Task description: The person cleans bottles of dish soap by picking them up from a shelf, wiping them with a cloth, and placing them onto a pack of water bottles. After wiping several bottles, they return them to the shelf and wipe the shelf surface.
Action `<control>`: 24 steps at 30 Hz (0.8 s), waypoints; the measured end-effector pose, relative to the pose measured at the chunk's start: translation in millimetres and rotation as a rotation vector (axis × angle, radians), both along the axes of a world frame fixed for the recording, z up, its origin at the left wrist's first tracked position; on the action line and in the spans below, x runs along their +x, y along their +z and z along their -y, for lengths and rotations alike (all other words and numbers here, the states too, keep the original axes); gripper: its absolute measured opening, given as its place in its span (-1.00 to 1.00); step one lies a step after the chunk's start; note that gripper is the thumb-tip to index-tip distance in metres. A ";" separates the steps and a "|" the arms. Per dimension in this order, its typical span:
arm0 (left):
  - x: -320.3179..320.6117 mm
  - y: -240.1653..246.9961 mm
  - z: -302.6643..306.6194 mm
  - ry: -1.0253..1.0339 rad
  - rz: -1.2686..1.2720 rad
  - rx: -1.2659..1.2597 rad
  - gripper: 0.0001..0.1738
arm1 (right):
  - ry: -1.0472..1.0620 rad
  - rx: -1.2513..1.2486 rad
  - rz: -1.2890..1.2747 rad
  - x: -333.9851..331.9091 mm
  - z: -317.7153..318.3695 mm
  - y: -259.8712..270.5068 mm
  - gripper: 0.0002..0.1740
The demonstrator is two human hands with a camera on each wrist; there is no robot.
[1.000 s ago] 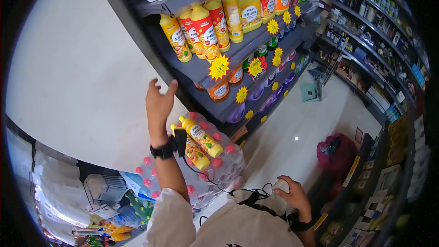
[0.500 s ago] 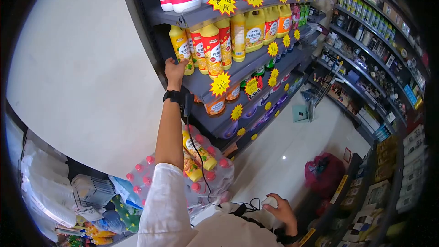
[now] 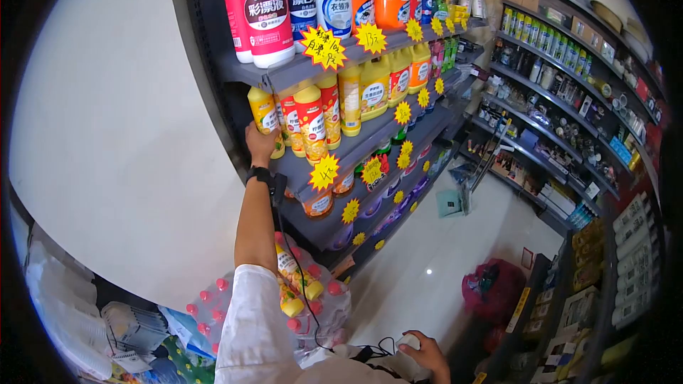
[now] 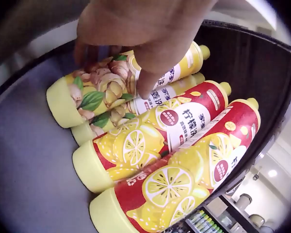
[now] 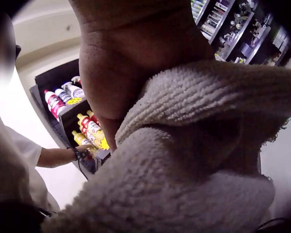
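Observation:
At the left end of the middle shelf, my left hand [image 3: 261, 145] grips a yellow dish soap bottle [image 3: 264, 109]. In the left wrist view, thumb and fingers go round that bottle's ginger-printed side [image 4: 109, 85], and its base is close over the shelf. Beside it stand a second ginger bottle and red-and-yellow lemon dish soap bottles [image 4: 167, 187]. Low in the head view, my right hand [image 3: 428, 355] holds a white fluffy cloth [image 3: 408, 342]. The cloth's folds [image 5: 194, 97] fill much of the right wrist view, hiding most fingers there.
Bleach bottles [image 3: 265, 18] stand on the shelf above. Yellow star price tags [image 3: 324, 172] line the shelf edges. Below my left arm, yellow bottles [image 3: 289, 270] lie on a wrapped pack of red-capped bottles [image 3: 206, 306]. A red bag [image 3: 491, 290] sits on the floor.
My left hand has reached up from above the red-capped pack to the shelf and taken hold of the end bottle. The view has tilted upward; my right hand keeps holding the cloth.

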State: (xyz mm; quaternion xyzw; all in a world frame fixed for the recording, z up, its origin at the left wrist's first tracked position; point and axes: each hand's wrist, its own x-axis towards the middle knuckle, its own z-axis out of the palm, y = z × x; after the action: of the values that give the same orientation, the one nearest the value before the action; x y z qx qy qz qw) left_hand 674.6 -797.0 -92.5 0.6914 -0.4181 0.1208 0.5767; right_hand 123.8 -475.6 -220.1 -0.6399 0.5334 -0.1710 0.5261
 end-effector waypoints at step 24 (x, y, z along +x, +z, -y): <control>-303.3 38.7 -279.2 -0.902 -1.093 -0.022 -0.50 | -0.481 0.438 0.240 -96.0 -4.1 -69.5 -0.54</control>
State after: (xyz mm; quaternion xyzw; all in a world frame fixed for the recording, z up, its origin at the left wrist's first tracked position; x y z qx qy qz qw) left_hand 371.3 -517.8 -53.8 0.4065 -0.3134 -0.4900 0.7046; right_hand 27.8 -471.5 -289.7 -0.3430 0.6273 -0.2454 0.6547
